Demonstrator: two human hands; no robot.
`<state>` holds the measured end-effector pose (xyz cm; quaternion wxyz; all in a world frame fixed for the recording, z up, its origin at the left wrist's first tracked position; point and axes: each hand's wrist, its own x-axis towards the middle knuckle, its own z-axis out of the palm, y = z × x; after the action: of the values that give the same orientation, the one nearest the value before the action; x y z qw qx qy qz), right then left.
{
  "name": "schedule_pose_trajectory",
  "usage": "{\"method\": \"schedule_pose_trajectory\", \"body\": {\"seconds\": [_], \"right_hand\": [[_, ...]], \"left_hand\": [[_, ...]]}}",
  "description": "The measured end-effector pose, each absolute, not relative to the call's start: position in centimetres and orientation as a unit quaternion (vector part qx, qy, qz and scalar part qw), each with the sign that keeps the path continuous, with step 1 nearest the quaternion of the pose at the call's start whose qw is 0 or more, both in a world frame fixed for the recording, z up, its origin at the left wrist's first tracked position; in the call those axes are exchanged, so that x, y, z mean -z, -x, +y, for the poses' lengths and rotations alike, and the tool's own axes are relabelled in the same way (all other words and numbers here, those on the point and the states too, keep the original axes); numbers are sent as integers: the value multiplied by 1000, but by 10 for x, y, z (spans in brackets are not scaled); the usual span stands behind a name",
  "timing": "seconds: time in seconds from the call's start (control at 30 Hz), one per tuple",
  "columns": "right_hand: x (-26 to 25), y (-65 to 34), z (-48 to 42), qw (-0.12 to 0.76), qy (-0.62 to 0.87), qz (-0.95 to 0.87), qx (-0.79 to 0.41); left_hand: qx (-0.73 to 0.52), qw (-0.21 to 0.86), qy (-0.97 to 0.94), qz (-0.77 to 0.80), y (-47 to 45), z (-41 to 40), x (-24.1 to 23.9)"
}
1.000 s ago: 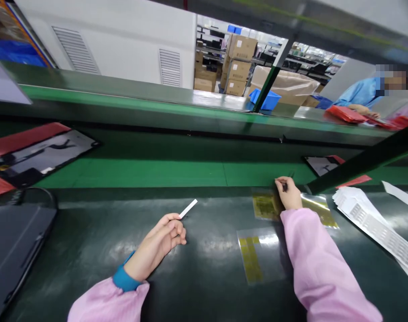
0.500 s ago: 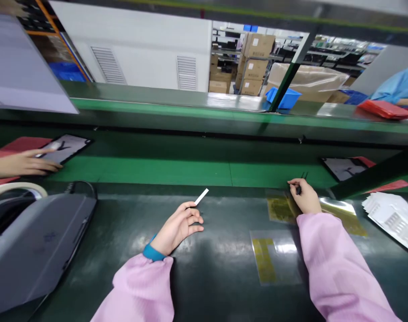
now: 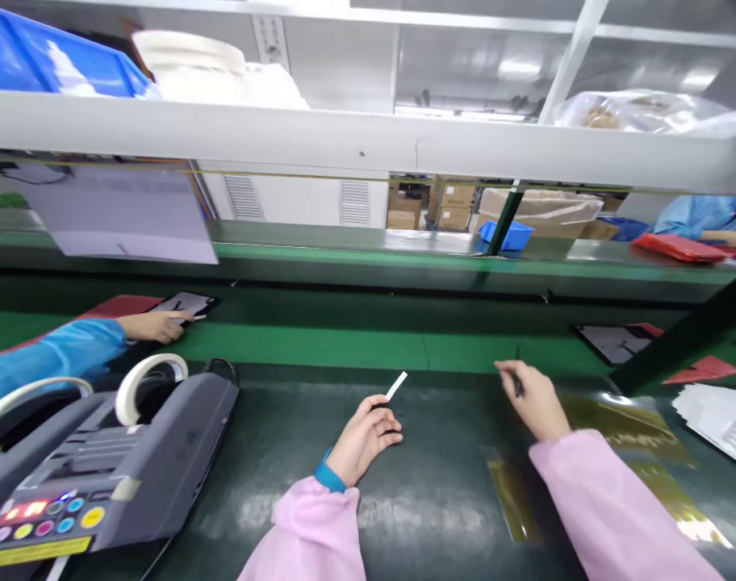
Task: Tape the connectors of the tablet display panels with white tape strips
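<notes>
Between thumb and forefinger, my left hand (image 3: 368,440) pinches one end of a short white tape strip (image 3: 396,386), its free end pointing up and away. The other fingers are loosely curled above the dark bench (image 3: 428,484). On the right, my right hand (image 3: 537,395) is closed around dark tweezers (image 3: 518,383), whose tips point toward the green belt (image 3: 344,347); the palm side is partly hidden. Near my right forearm lie amber film sheets (image 3: 628,428), and a smaller amber film piece (image 3: 513,500) sits to its left.
Grey tape dispensers (image 3: 180,452) with cream tape rolls (image 3: 129,395) stand at left. A co-worker's hand (image 3: 153,325) reaches over a dark-framed panel (image 3: 186,303). Another panel (image 3: 610,343) lies at right by a green post (image 3: 695,331). White sheets (image 3: 719,420) are stacked far right.
The view has tilted up and swung left. My right hand has moved left, off the amber films, still with the tweezers. My left hand keeps the tape strip. The co-worker's arm reaches further in.
</notes>
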<state>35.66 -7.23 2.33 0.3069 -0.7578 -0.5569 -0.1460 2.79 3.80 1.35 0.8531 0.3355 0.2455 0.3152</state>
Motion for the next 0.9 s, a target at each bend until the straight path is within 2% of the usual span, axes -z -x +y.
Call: {"method": "schedule_pose_trajectory", "body": {"seconds": [0.13, 0.27, 0.67, 0.9], "right_hand": [[-25, -263, -87, 294, 638, -700, 130], [-16, -209, -102, 276, 591, -751, 102], [0, -214, -102, 231, 594, -770, 5], [-2, -221, -100, 290, 608, -734, -85]], "left_hand": [[-324, 852, -324, 252, -29, 38, -13], [-319, 853, -315, 266, -30, 35, -13], [-296, 855, -350, 244, -30, 34, -10], [-316, 846, -344, 258, -31, 33, -13]]}}
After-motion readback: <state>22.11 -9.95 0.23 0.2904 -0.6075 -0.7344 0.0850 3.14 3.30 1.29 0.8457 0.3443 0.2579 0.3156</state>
